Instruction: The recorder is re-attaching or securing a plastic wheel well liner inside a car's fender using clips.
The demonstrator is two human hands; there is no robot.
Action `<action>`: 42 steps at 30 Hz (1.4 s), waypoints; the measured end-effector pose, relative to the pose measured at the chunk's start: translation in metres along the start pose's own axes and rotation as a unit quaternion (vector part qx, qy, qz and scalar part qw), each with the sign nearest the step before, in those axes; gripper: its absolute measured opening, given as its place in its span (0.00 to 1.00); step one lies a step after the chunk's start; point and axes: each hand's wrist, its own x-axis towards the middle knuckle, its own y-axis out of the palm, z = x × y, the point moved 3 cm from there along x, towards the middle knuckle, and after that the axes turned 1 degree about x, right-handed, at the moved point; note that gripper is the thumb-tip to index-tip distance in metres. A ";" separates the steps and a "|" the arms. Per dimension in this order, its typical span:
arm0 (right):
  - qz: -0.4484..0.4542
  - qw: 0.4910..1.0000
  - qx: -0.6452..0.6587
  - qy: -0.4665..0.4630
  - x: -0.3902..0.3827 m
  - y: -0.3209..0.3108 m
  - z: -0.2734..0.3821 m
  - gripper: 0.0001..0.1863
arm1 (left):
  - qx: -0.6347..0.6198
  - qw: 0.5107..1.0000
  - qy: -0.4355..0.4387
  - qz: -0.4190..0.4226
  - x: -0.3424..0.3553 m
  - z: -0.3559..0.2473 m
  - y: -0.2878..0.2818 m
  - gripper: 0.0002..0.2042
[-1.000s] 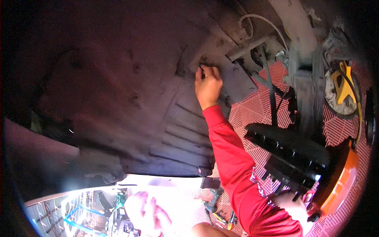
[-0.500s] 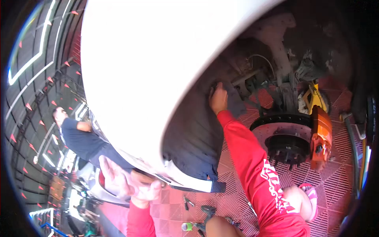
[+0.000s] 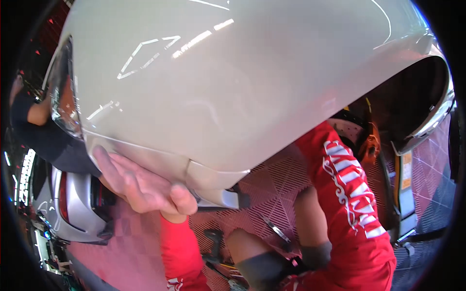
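Note:
A pale, glossy car body panel (image 3: 194,106) fills the upper middle, bent around a wheel arch on the right. My left hand (image 3: 145,186) is open below the panel's lower left edge, palm turned up and fingers spread, with nothing in it. Whether it touches the bumper corner (image 3: 218,175) I cannot tell. My right arm, in a red sleeve (image 3: 347,189) with white print, reaches up under the panel into the wheel arch. The panel hides my right hand. Beside that arm are a brake disc (image 3: 345,130) and an orange brake caliper (image 3: 371,145).
Another person (image 3: 34,121) stands at the far left by the headlight (image 3: 65,92). A silver car part with a red lamp (image 3: 80,203) is below them. Hand tools, including a black pistol-grip tool (image 3: 212,242), lie on the red tiled floor (image 3: 272,189). A lift arm (image 3: 407,189) stands right.
My view has shifted, so the outer panel now covers most of the wheel arch. My right hand, seen before against the dark liner, is now hidden. My left hand stays open.

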 end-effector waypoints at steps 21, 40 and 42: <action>0.124 0.980 -0.155 -0.025 0.083 0.048 0.149 0.17 | 0.023 0.998 -0.062 -0.016 -0.006 -0.011 0.007 0.26; 0.143 0.981 -0.011 0.128 0.092 0.055 0.074 0.35 | -0.031 0.975 -0.187 0.117 -0.106 -0.204 0.064 0.09; 0.132 0.989 -0.036 0.062 0.108 0.064 0.078 0.38 | -0.081 0.912 -0.362 0.174 -0.184 -0.223 0.053 0.08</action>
